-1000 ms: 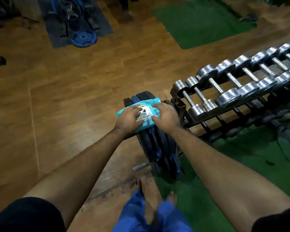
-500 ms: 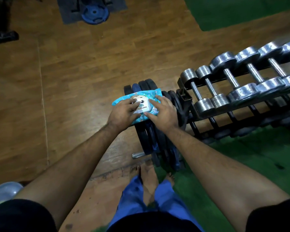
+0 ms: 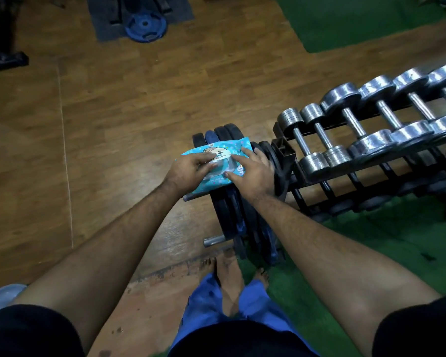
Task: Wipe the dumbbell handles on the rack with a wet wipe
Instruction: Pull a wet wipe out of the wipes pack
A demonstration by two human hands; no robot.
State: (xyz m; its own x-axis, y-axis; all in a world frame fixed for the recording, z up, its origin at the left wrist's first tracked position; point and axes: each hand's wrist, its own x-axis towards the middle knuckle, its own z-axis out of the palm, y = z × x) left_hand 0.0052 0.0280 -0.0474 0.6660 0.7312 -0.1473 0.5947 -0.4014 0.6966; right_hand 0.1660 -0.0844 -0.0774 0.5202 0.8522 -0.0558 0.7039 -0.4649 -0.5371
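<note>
A light-blue pack of wet wipes (image 3: pixel 224 150) lies on top of a stack of upright black weight plates (image 3: pixel 232 217). My left hand (image 3: pixel 188 170) presses on the pack's left half, fingers at its white lid. On the pack's right half rests my right hand (image 3: pixel 252 171), fingers spread and fingertips at the lid. No wipe is out. To the right, chrome dumbbells (image 3: pixel 350 122) lie in a row on a black rack (image 3: pixel 283 150), handles bare; both hands are left of them.
Wooden floor spreads to the left and ahead. Green mats lie under the rack (image 3: pixel 386 243) and at the far right (image 3: pixel 358 19). A blue weight plate (image 3: pixel 146 28) sits on a grey mat far ahead. My bare feet (image 3: pixel 229 284) stand just behind the plate stack.
The view has tilted further down. My right hand's fingers have spread and slid toward the pack's lid; the left hand stays pressed on the pack.
</note>
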